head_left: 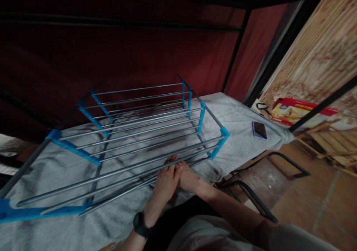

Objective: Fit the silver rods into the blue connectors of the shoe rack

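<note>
A rack of grey metal rods joined by blue plastic end pieces, seemingly a drying rack (150,122), lies on a table (234,113) covered with pale cloth. My left hand (166,180), with a dark watch on its wrist, is at the near rods around the middle of the rack. Against it, fingers meeting fingers, rests my right hand (187,176). Both hands look closed, and a rod crosses in front of the fingertips. Whatever they hold at the lowest near rods is hidden by the hands themselves.
A phone (259,130) lies on the right part of the cloth. Beyond it are a red and yellow box (304,111) and a folded wooden item (334,143). A black-framed chair (259,180) stands at the right. Dark metal bars (237,50) frame the table before a red wall.
</note>
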### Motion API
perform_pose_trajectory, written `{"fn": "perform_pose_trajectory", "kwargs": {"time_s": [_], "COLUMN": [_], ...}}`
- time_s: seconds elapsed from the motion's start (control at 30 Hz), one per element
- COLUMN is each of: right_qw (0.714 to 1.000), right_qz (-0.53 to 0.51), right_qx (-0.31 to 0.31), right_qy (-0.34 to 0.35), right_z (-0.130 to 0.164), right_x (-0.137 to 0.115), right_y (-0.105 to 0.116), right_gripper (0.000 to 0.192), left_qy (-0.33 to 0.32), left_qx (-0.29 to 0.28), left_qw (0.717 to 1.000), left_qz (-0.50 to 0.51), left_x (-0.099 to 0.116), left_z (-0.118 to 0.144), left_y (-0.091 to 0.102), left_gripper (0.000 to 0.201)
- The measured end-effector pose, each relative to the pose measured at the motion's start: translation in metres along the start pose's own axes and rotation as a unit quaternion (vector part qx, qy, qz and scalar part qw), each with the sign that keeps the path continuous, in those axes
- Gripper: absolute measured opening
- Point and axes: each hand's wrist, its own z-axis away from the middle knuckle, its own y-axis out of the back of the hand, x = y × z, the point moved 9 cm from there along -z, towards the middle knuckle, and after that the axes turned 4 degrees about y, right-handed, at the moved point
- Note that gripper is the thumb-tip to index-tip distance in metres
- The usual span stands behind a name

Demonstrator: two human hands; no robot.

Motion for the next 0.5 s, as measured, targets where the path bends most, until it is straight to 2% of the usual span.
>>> {"fn": "perform_pose_trajectory", "kwargs": {"time_s": [0.1,0.2,0.27,0.37,0.5], "right_qw": [0.999,0.997,0.994,0.99,0.984], "right_qz": [0.021,0.058,0.093,0.137,0.16], "right_qx": [-0.034,-0.049,-0.04,-0.018,0.018], "right_qy": [0.009,0.022,0.028,0.042,0.082], "right_z": [-0.004,-0.004,-0.003,-0.003,-0.003], "right_x": [-0.012,-0.023,-0.023,-0.02,-0.022], "right_y": [0.003,0.01,0.015,0.016,0.017], "right_gripper": [0.033,0.033,0.039,0.034,0.03], "left_qy": [0.023,0.045,0.057,0.066,0.063], "left_qx": [0.027,0.019,-0.003,-0.041,-0.057], "left_qw": [0.999,0.998,0.996,0.994,0.993], "left_qz": [-0.009,-0.041,-0.062,-0.077,-0.082], "left_x": [-0.02,-0.036,-0.044,-0.055,-0.06], "left_z": [0.015,0.032,0.039,0.042,0.041], "left_y": [0.01,0.018,0.021,0.02,0.022], "left_gripper": [0.045,0.043,0.04,0.044,0.043]}}
